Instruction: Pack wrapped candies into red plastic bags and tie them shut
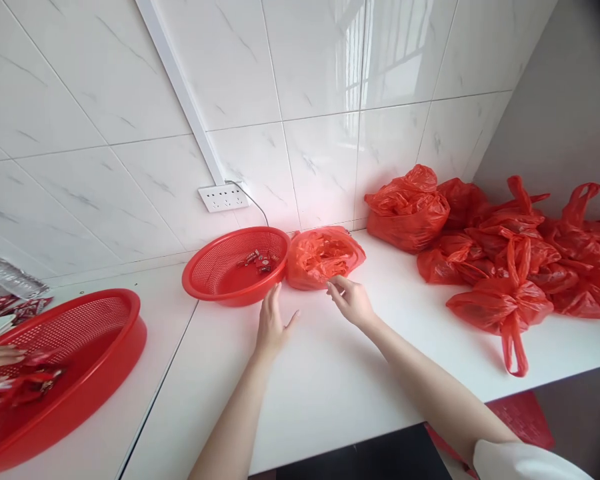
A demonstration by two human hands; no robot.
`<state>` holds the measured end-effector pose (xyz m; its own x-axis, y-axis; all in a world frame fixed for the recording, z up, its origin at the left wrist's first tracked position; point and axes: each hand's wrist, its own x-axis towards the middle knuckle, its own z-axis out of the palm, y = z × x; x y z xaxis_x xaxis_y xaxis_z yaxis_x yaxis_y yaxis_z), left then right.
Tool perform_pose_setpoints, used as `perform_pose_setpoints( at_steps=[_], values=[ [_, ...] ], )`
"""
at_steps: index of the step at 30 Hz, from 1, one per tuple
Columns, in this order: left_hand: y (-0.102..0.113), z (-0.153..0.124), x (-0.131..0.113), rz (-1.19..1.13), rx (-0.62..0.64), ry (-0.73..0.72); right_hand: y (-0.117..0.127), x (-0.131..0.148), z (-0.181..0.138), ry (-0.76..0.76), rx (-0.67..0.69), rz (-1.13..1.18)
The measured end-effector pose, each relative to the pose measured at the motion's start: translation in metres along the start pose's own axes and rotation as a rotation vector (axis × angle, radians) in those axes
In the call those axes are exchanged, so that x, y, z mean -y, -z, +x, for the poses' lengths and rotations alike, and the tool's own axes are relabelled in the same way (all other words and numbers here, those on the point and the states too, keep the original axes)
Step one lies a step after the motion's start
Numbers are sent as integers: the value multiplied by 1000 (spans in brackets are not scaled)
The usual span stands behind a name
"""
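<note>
Reaching right hand (pixel 354 301), fingertips bunched, pinch unclear, to near edge of crumpled open red plastic bag (pixel 323 257) straight ahead, with left hand (pixel 271 327) spread flat below round red perforated plastic basket (pixel 220 293).

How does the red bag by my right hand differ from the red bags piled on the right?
The open bag gapes at the mouth; the piled bags are knotted shut. The open bag sits alone beside the red basket, with the right hand at its edge; the piled bags heap together, untouched. Both are thin red plastic on the white counter.
</note>
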<state>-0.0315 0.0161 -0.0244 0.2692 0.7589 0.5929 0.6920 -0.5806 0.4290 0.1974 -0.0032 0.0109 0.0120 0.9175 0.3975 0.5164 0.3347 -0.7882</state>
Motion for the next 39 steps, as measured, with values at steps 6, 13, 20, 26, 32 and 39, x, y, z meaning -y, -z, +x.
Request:
perform_pose_setpoints(
  at_steps=[6, 13, 20, 26, 32, 39],
  values=[
    [-10, -1, -17, 39, 39, -49, 4, -34, 8, 102, -126, -28],
    [-28, -4, -51, 317, -27, -102, -9, -35, 5, -171, 233, -234],
    [-43, -4, -67, 399, 65, -128, -5, -12, -8, -117, 218, -377],
    [-50, -12, -66, 405, 11, -131, -10, -8, 2, 140, -35, -239],
    [-51, -11, -62, 363, 100, -271, -11, -16, 9, -105, 193, -221],
    [-47, 1, -47, 396, 190, -261, 28, -3, 1, -87, 85, 78]
  ],
)
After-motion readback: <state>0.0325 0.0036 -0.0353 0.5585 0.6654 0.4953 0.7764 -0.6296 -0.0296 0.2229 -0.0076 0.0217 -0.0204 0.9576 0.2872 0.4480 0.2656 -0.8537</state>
